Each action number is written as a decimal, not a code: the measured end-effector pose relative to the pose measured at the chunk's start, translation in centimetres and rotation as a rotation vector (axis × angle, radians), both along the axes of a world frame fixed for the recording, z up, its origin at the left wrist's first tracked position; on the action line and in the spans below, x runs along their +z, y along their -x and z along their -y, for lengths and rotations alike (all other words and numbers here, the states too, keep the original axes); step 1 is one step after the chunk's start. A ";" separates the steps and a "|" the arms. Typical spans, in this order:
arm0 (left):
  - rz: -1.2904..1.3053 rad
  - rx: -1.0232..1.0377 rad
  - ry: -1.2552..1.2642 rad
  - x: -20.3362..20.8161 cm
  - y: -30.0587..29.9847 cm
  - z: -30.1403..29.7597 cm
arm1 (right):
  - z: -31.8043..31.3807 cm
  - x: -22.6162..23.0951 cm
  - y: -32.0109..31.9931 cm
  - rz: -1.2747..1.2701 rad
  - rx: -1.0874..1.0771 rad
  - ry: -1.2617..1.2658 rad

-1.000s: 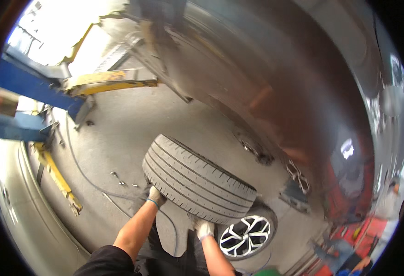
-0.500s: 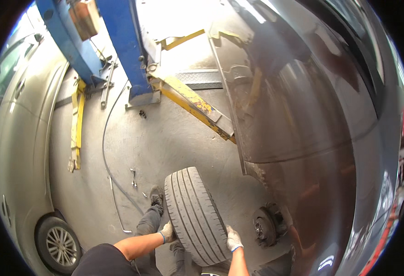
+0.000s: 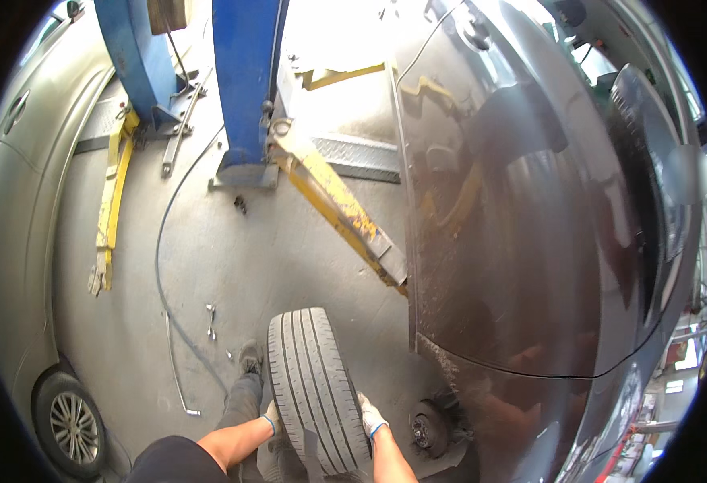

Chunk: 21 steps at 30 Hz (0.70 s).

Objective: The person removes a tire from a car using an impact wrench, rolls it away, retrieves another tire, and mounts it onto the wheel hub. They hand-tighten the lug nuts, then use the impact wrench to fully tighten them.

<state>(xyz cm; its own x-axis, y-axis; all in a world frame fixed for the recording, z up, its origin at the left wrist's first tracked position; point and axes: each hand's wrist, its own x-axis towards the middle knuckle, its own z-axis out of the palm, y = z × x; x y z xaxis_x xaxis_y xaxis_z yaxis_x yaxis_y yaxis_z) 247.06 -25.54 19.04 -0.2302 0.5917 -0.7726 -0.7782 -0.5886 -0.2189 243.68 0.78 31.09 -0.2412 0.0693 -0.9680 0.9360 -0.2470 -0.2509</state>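
A black tire (image 3: 312, 374) with worn, dusty tread grooves is held upright in front of my legs, its tread facing me. My left hand (image 3: 271, 418), in a pale work glove, presses on the tire's left side; its fingers are partly hidden behind the rubber. On the opposite sidewall my right hand (image 3: 371, 414) grips in a matching glove. To the right of that hand, a bare wheel hub with its brake disc (image 3: 429, 428) shows under the dark brown car (image 3: 506, 266).
A blue lift post (image 3: 245, 88) with a yellow lift arm (image 3: 341, 205) reaches toward the brown car. A long bent wrench bar (image 3: 175, 362), small tools (image 3: 211, 320) and a hose (image 3: 160, 241) lie on the floor at left. Beyond them stands a beige car (image 3: 27, 209).
My view has shifted forward and right, so the floor tools and hub appear further left. The tire stays between both hands and looks slightly more upright.
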 end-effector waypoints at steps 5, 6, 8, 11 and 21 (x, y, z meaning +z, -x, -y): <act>-0.051 0.077 -0.109 4.4 2.8 2.0 | 0.8 1.6 0.8 -0.188 0.147 -0.113; -0.030 0.050 -0.073 7.7 4.9 2.8 | 0.6 2.5 1.6 -0.261 0.237 -0.090; 0.001 0.013 -0.001 14.3 10.2 3.5 | 4.1 11.1 7.6 0.021 -0.097 -0.053; 0.055 -0.104 0.044 20.0 15.9 3.7 | 1.4 12.9 9.6 -0.160 0.049 -0.247; -0.446 0.124 0.035 43.8 40.6 4.3 | 4.6 37.9 33.1 -0.595 -0.152 0.005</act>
<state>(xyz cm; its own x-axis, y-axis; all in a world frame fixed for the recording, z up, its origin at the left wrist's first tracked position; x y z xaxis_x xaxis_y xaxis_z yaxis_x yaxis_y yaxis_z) 206.43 -29.82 62.84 -0.6123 0.5142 -0.6006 -0.7150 -0.6844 0.1429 210.57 -3.80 68.99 -0.7279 0.1411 -0.6710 0.5900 -0.3697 -0.7178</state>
